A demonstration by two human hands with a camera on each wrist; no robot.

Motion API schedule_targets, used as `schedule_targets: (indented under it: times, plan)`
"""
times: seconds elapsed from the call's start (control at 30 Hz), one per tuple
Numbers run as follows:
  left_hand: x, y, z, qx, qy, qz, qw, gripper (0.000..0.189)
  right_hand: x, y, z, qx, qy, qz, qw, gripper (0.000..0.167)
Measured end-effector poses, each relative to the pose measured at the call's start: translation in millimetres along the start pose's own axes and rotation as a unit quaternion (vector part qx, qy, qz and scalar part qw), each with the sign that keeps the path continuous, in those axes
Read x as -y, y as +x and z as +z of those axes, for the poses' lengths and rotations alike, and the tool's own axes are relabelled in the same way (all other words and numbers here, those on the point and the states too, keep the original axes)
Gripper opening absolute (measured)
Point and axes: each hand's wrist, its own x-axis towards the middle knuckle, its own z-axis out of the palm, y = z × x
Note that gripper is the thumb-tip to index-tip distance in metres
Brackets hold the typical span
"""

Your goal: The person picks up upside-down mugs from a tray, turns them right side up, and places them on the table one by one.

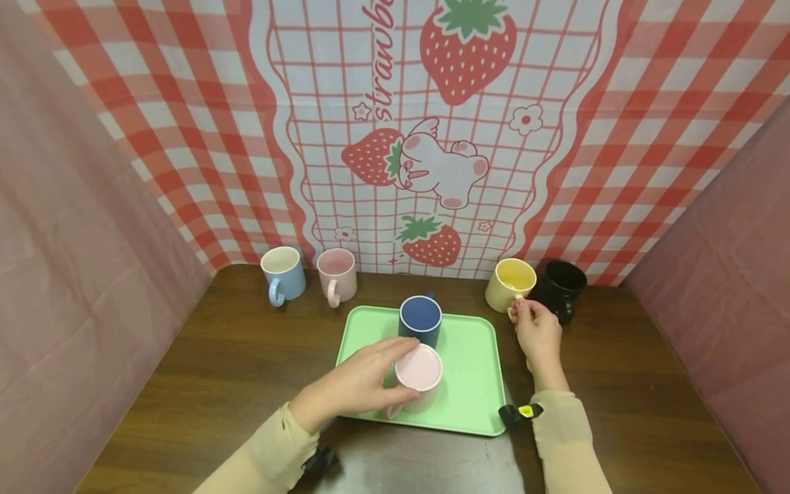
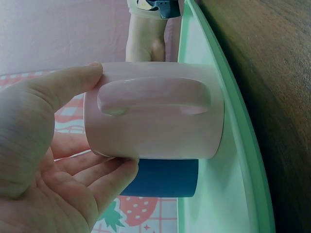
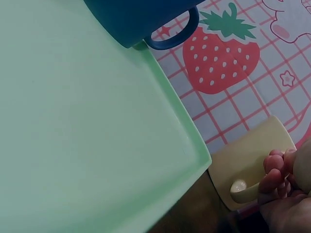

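A pink mug stands on the green tray, its handle pointing toward the person and to the left. My left hand holds it near the top, with the thumb on the handle side and the fingers around the far side. Right behind it on the tray is a dark blue mug, its handle to the back. At the back right, my right hand pinches the handle of a yellow mug, which stands on the table beyond the tray's corner.
A black mug sits directly right of the yellow one, close to my right hand. At the back left stand a light blue mug and another pink mug. A strawberry-print cloth hangs behind the wooden table.
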Motion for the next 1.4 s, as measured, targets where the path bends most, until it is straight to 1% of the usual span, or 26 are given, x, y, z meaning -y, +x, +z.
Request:
schedule_targets:
  times: [0.27,0.43,0.77,1.13,1.4]
  plan:
    - [-0.6,0.2,0.1,-0.001,-0.002,0.001,1.0000,0.075,0.6,1.1,0.4,-0.002,0.017,0.003,0.9998,0.034]
    - [-0.2,0.0,0.6,-0.003,-0.001,0.003,1.0000,0.075,0.8,1.1,0.3,-0.003,0.017,0.007,0.9998,0.034]
    - [-1.2,-0.3,-0.9,0.005,-0.009,-0.007,0.9999,0.077,7.6,0.1,-1.6,0.028,0.028,0.017,0.9991,0.032]
    - [0.1,-0.5,0.5,-0.004,-0.004,0.002,1.0000,0.075,8.5,0.8,-1.9,0.040,0.046,0.019,0.9979,0.030]
    - [-1.0,-0.5,0.0,-0.003,-0.005,0.001,1.0000,0.075,11.1,1.4,-6.1,0.064,0.040,0.019,0.9970,0.032]
